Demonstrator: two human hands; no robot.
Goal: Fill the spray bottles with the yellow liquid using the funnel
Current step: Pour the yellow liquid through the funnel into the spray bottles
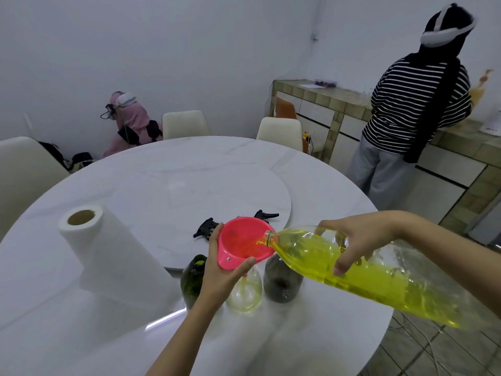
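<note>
Our left hand [219, 270] pinches the pink funnel [244, 244] by its rim, thumb curled over the near edge and fingers behind the far side, keeping its spout in the neck of the clear bottle [245, 293]. Our right hand [357, 240] is wrapped over the top of the big plastic bottle [379, 278] of yellow liquid, fingers and thumb curled round its shoulder, with the body tipped nearly flat and the mouth resting at the funnel's edge; a thin stream runs into the bowl. The clear bottle stands on the bench [135, 185] between a green bottle [193, 280] and a dark bottle [282, 280], all three close together near the front edge. We judge the big bottle heavy and soft-walled, still more than half full, so a squeeze could surge the flow; a hold nearer the middle would balance it better. The funnel is light and stiff, and likely to tip if we let go. The bottles look like glass, so they could topple or chip. Two black spray heads [208, 228] lie just behind, and a paper towel roll [108, 253] stands to the left.
</note>
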